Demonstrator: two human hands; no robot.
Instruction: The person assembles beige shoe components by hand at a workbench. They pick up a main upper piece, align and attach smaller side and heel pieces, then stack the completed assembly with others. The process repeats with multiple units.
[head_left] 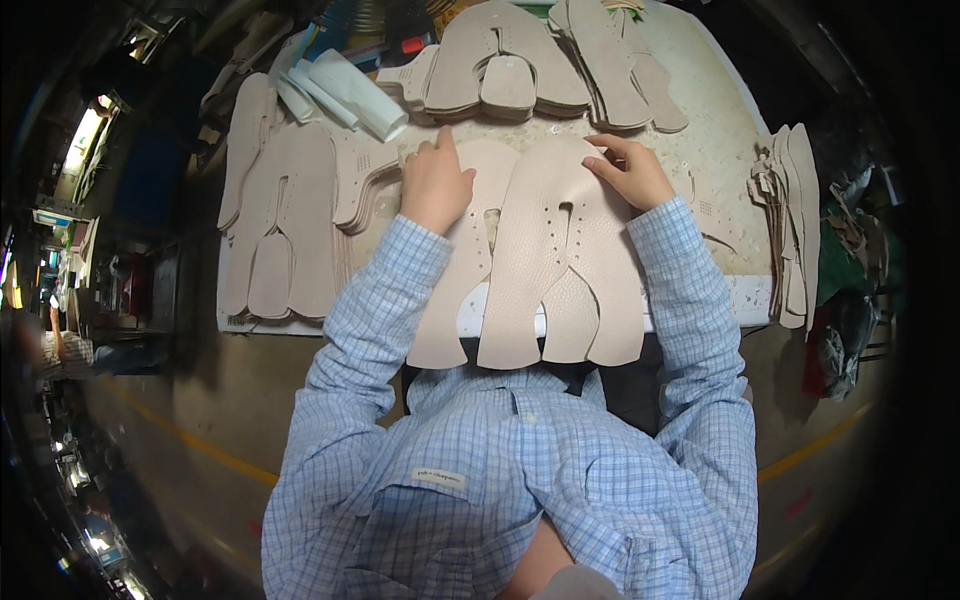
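Note:
Two pale beige leather shoe-upper pieces overlap in front of me, their lower ends reaching past the table's near edge. The right-hand leather piece (525,250) lies on top, with punched holes, a small slot and a rounded tongue between its two legs. Partly beneath it is the left leather piece (445,310). My left hand (437,188) rests at the upper left edge of that lower piece, index finger stretched forward and thumb apart. At the top piece's upper right edge, my right hand (637,175) grips the leather between bent fingers and thumb.
Stacks of similar cut leather stand at the back (460,70), the left (310,210) and the right edge (795,230) of the pale table (735,110). Folded whitish sheets (350,90) lie back left, near a small red object (414,45).

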